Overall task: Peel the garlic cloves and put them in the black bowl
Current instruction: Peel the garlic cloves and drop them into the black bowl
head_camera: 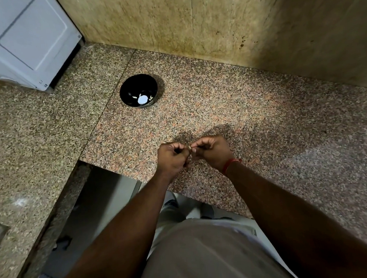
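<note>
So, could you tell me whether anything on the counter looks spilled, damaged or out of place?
Nothing stands out. The black bowl sits upright on the granite counter with a few pale cloves inside and nothing spilled around it. Both hands, left and right, pinch a small garlic clove between them above the counter's edge.

A small pale garlic clove (189, 147) sits pinched between fingertips; the glossy black bowl (138, 90) upright, holding peeled cloves

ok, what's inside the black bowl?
A few pale peeled cloves lie at the bottom of the bowl, beside a bright white round glare spot. The near inner wall is hidden by the rim, so the count is uncertain.
</note>
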